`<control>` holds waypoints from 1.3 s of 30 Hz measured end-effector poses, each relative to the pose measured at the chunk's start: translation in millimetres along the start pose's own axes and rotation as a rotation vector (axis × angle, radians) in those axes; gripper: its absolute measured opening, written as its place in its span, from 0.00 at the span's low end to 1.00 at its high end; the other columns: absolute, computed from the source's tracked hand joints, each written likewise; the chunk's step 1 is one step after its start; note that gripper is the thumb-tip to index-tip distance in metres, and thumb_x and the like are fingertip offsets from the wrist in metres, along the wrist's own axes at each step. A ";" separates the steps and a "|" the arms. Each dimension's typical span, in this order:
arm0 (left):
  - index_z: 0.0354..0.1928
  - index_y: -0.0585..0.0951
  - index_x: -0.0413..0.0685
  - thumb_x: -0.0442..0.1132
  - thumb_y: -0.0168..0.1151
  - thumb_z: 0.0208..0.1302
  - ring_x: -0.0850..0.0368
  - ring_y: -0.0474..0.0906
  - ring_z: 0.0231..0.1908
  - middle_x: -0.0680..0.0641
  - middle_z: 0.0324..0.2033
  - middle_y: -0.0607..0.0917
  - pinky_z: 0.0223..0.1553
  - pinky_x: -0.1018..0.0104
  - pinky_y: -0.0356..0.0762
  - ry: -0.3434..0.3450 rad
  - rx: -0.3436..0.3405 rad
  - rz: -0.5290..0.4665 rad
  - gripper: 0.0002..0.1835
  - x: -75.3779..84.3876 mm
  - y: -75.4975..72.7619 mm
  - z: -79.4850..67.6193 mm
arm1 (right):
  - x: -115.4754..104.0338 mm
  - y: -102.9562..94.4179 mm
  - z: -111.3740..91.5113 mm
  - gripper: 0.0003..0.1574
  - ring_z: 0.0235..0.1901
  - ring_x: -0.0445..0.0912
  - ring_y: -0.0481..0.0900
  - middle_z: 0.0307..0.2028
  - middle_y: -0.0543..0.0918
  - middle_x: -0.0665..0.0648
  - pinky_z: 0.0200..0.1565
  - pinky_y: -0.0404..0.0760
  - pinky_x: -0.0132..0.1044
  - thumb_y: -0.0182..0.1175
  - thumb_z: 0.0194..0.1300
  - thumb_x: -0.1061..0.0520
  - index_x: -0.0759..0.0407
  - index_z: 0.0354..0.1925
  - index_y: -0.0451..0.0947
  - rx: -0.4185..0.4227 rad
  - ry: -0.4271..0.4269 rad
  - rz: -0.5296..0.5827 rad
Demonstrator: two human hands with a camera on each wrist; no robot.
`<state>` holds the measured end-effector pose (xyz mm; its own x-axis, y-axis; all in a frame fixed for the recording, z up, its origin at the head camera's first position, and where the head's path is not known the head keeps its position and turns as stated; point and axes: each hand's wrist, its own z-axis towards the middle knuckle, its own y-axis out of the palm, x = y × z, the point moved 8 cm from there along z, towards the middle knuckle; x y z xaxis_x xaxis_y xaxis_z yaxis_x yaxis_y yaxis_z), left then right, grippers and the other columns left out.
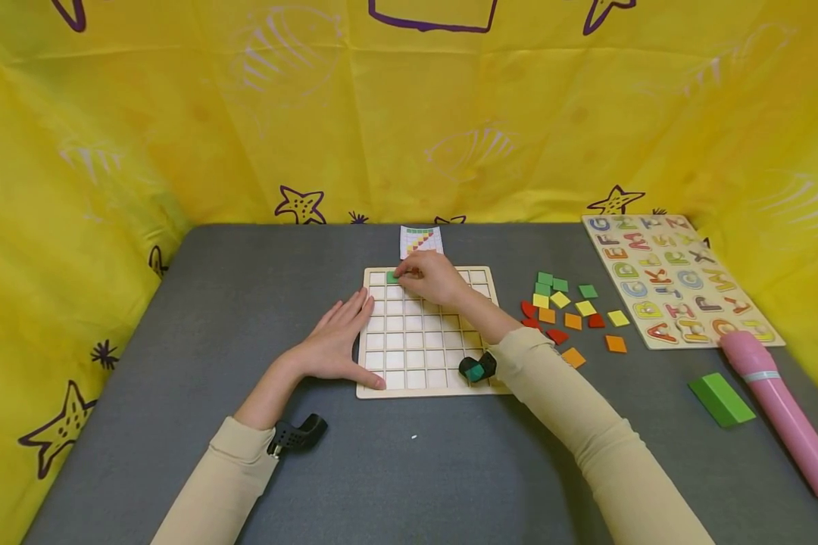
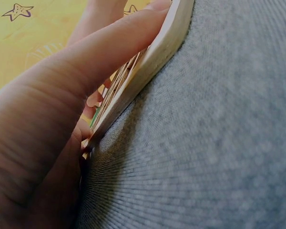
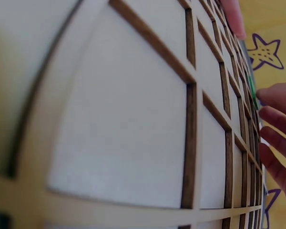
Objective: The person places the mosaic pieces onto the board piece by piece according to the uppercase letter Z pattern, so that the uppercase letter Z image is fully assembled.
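A wooden grid board (image 1: 414, 393) with white square cells lies on the grey table. My left hand (image 1: 334, 342) spreads along its left side, thumb on the near left corner and straight fingers at the left edge. The left wrist view shows that thumb (image 2: 109, 45) lying over the wooden rim. At the far row, my right hand (image 1: 432, 278) pinches a green square tile (image 1: 391, 278) between thumb and fingertips, in the second cell from the left. In the right wrist view the green tile (image 3: 253, 91) shows only edge-on beside the fingertips.
A small pattern card (image 1: 420, 241) lies behind the board. Loose green, yellow, orange and red tiles (image 1: 572, 321) are scattered to the right. Beyond them are an alphabet puzzle board (image 1: 671, 280), a green block (image 1: 722, 400) and a pink microphone-shaped object (image 1: 784, 416). A yellow curtain (image 1: 382, 113) surrounds the table.
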<state>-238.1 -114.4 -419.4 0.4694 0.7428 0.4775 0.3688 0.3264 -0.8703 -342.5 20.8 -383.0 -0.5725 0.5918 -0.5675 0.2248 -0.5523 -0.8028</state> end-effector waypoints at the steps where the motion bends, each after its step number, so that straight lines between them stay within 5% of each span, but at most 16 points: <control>1: 0.76 0.41 0.37 0.73 0.70 0.41 0.48 0.30 0.75 0.40 0.76 0.35 0.71 0.47 0.32 -0.001 0.000 -0.001 0.74 0.1 -0.1 -0.1 | 0.6 -0.6 -0.9 0.09 0.42 0.49 0.79 0.42 0.85 0.56 0.47 0.75 0.41 0.61 0.67 0.60 0.60 0.43 0.86 0.004 0.004 0.007; 22: 0.77 0.42 0.39 0.75 0.69 0.39 0.49 0.30 0.75 0.40 0.76 0.36 0.71 0.46 0.33 0.012 0.024 -0.022 0.74 -1.3 1.5 0.6 | 43.2 -51.0 -52.0 0.13 0.45 0.49 0.79 0.43 0.85 0.56 0.45 0.76 0.44 0.58 0.71 0.55 0.60 0.48 0.84 0.101 0.261 0.221; 39: 0.77 0.41 0.41 0.75 0.69 0.39 0.52 0.28 0.75 0.43 0.76 0.34 0.71 0.48 0.30 -0.021 -0.004 -0.021 0.74 -1.3 1.9 0.7 | 94.0 -94.3 -111.8 0.13 0.44 0.54 0.80 0.45 0.85 0.60 0.44 0.77 0.46 0.60 0.69 0.56 0.61 0.48 0.83 0.196 0.340 0.093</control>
<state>-238.5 -114.4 -421.8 0.4449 0.7478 0.4928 0.3815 0.3396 -0.8597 -329.3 194.1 -381.1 -0.2558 0.6764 -0.6907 0.0897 -0.6948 -0.7136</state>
